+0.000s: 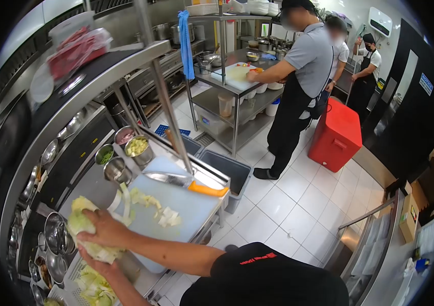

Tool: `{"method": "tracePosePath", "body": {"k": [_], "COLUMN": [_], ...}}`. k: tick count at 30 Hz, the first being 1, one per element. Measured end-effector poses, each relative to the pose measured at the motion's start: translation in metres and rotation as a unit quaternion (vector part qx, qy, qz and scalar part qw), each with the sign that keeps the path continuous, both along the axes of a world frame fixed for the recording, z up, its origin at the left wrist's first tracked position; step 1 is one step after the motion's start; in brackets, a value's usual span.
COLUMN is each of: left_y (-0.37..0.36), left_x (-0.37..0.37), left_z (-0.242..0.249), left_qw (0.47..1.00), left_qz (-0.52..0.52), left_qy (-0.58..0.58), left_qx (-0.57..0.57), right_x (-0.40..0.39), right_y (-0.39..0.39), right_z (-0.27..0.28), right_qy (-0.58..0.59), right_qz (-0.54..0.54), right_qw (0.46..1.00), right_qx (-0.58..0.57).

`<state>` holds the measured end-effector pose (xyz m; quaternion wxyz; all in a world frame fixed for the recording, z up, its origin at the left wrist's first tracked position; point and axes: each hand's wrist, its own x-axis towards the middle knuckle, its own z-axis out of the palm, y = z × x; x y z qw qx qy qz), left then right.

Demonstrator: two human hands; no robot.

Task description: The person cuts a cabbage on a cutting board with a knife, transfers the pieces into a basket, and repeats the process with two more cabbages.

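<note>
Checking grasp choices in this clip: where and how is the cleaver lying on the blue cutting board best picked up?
Take the cleaver by its orange handle, which juts over the cutting board's right edge, clear of the cabbage pieces. Come from the aisle side, fingers wrapping the handle; the blade lies flat, pointing toward the steel bowls, so it offers no safe grip.

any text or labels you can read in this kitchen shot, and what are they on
No text here can be read with certainty.
Red lettering on the black shirt: too blurred to read.
Blue sign on the dark door: white marks, too small to read.
Cardboard box with a green mark: unreadable.
Red bin, cutting board and the cabbage in both hands: no lettering visible.
</note>
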<state>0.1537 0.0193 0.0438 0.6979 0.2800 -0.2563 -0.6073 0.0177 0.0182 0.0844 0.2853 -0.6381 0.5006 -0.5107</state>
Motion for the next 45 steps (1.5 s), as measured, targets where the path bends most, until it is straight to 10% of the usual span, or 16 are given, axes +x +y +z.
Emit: {"method": "tracePosePath", "body": {"k": [4, 6, 10, 14, 45], "left_y": [0.055, 0.047, 0.041, 0.012, 0.012], "left_x": [0.102, 0.184, 0.258, 0.287, 0.288], "left_z": [0.039, -0.005, -0.008, -0.052, -0.075], "left_qw": [0.989, 0.914, 0.984, 0.896, 0.945], "left_qz": [0.036, 0.059, -0.062, -0.156, -0.196], "left_qy": [-0.14, -0.367, -0.164, -0.416, -0.245], "left_qx": [0.018, -0.159, -0.014, -0.015, 0.093], "right_x": [0.112, 0.162, 0.205, 0.209, 0.198], "right_y": [0.031, 0.019, 0.022, 0.02, 0.028], "right_z": [0.009, -0.021, -0.035, -0.065, -0.093], "right_qy": [-0.06, -0.078, -0.088, -0.062, 0.025], "right_qz": [0.07, 0.131, 0.226, 0.189, 0.183], "right_qw": [0.995, 0.987, 0.963, 0.936, 0.966], "right_qx": [0.046, 0.042, 0.113, 0.289, 0.18]}}
